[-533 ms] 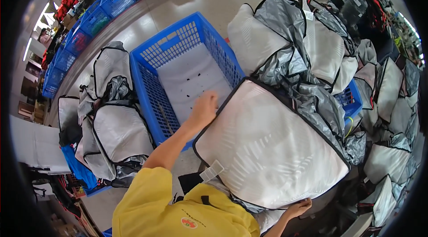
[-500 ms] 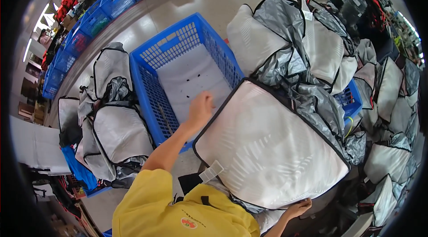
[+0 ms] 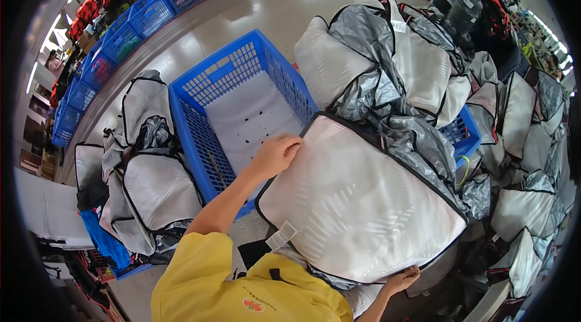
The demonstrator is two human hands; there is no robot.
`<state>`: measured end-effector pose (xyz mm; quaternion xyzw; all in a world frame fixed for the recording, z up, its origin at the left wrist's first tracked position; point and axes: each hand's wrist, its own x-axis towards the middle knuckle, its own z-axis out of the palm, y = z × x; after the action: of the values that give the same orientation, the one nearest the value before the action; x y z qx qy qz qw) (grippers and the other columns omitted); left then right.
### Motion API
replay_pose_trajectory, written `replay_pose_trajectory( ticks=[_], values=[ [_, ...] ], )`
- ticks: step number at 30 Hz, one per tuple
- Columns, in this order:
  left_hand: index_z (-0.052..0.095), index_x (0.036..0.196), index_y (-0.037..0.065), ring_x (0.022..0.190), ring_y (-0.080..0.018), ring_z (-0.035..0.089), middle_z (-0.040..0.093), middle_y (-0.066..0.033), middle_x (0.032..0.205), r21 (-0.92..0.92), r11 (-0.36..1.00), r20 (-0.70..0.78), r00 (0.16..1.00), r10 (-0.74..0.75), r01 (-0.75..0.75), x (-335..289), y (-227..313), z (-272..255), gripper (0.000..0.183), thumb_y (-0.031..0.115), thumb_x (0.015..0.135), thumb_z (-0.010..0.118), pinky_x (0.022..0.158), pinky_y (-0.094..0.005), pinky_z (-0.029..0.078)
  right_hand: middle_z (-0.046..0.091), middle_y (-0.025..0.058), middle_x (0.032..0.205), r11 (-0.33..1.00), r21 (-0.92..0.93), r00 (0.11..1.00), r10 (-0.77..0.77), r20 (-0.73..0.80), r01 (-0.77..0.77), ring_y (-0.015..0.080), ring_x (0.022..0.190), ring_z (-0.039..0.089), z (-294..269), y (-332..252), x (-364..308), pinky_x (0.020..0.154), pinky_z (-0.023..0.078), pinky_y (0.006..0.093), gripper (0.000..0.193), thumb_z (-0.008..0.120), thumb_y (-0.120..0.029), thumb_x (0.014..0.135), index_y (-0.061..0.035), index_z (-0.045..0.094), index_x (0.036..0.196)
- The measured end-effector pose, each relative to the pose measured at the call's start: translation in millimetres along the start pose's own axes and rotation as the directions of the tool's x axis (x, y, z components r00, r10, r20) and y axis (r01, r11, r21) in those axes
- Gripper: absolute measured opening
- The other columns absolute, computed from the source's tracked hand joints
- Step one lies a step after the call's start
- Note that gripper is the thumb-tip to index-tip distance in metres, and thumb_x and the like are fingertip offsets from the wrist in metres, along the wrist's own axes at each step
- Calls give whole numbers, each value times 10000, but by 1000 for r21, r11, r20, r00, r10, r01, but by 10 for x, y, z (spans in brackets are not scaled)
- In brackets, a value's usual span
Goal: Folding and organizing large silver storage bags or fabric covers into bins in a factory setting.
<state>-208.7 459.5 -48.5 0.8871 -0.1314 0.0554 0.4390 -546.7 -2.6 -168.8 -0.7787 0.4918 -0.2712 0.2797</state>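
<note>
A large white padded bag (image 3: 363,201) with black edging and a silver underside lies in front of me. My right hand (image 3: 402,279) grips its near edge at the lower right, fingers tucked beneath. At its far left edge is my left hand (image 3: 277,152), with fingers curled and pressed together; whatever they may hold is hidden. Just beyond that hand stands a blue plastic crate (image 3: 219,75). Several small black scraps (image 3: 261,128) are scattered on its pale floor liner. A pale tag (image 3: 281,236) sticks out from the bag's near left edge.
More white and silver bags (image 3: 163,192) are heaped left of the crate. Another pile (image 3: 423,68) rises at the far right, partly over a second blue crate (image 3: 465,131). Further bags (image 3: 523,213) lie along the right. A row of blue crates (image 3: 151,19) stands across the aisle.
My left hand has moved from over the crate toward the bag's far left edge. More black scraps show on the crate's liner. My right hand keeps its grip.
</note>
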Motion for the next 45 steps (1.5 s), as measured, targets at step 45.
replay_pose_trajectory(
  ticks=[45],
  values=[
    [587,1343,-4,1146,-200,615,642,-104,1272,-396,729,230,829,-509,558,885,-461,464,636,544,1020,591,962,-351,505,659,70,855,951,299,994,99,-46,-81,159,659,605,-468,-727,941,647,491,321,354,581,-309,1072,34,660,1114]
  ],
)
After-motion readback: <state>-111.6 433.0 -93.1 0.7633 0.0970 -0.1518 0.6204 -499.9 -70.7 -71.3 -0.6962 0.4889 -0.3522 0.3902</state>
